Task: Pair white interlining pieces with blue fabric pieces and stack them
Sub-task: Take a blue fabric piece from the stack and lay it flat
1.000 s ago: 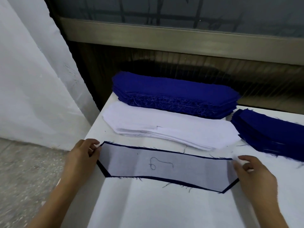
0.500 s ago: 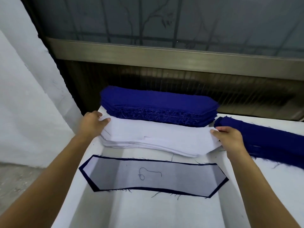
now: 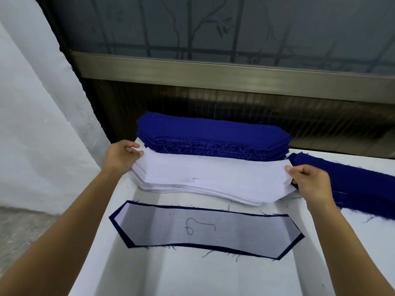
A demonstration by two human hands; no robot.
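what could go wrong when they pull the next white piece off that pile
The left hand and right hand pinch the ends of the white interlining stack. Its thin layers are fanned out, so two sheets may lift together. Dragging the top sheet forward could also pull the splayed lower sheets onto the paired piece in front, likely shifting its loose white layer off the blue one.

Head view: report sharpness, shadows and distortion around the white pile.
Head view: sharp throughout, the pen mark on the paired piece legible; soft even light, only a faint shadow beneath the white interlining stack; the window rail runs tilted.
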